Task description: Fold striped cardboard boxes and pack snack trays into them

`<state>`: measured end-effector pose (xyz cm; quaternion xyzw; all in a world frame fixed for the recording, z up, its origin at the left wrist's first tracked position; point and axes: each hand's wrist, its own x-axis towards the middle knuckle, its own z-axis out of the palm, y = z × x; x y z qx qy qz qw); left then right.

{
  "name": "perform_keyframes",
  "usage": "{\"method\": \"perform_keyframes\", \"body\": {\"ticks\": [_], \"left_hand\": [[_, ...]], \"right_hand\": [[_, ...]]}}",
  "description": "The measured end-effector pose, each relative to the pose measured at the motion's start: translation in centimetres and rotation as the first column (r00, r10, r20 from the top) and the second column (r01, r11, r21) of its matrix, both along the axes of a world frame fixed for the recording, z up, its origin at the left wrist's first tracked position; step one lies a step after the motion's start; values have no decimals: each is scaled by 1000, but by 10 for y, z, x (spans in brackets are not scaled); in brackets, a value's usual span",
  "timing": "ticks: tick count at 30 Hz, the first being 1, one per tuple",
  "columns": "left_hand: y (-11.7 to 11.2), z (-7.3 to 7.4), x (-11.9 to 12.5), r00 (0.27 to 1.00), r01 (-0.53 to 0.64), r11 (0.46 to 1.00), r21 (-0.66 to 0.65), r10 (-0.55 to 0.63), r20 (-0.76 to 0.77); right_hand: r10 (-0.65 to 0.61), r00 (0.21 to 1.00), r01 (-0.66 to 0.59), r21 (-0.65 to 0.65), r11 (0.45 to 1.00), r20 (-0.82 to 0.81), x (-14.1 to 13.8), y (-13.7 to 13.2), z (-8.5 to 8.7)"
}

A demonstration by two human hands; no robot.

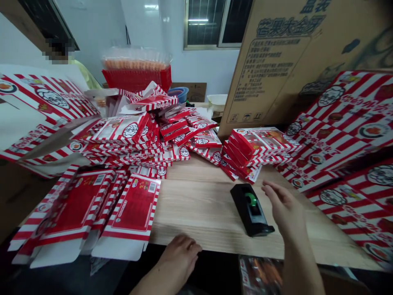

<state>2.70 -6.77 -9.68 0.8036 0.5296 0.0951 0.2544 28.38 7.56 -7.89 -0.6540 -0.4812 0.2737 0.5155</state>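
Observation:
My left hand point(181, 258) rests at the front edge of the wooden table point(196, 213), palm down with fingers curled in; nothing shows in it. To the right, my right hand point(285, 209) hovers over the table beside a black tape dispenser point(250, 211), apart from it. Its fingers are stretched toward the back, and I see nothing held. A green tape core point(251, 199) sits in the dispenser. Left of my left hand, flat red-and-white striped cartons point(132, 209) with white end flaps open stand side by side, overhanging the table edge.
Filled striped boxes point(123, 129) are heaped at the back left, with a smaller stack point(258, 145) at back right. A large brown carton point(276, 61) stands behind. Striped display boxes point(344, 131) line the right side. Below the table edge lies a clear-wrapped pack point(260, 272). A person point(84, 73) is at the back left.

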Motion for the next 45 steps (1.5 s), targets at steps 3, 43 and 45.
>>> {"method": "perform_keyframes", "body": {"ticks": [3, 43, 45], "left_hand": [[-3, 1, -2, 1000, -15, 997, 71, 13, 17], [-106, 54, -252, 259, -660, -15, 751, 934, 246], [-104, 56, -234, 440, -517, 139, 845, 889, 123]], "right_hand": [[-7, 999, 8, -27, 1000, 31, -8, -26, -9], [658, 478, -833, -62, 550, -582, -386, -90, 4], [663, 477, -842, -83, 534, -577, -390, -89, 1]]}}
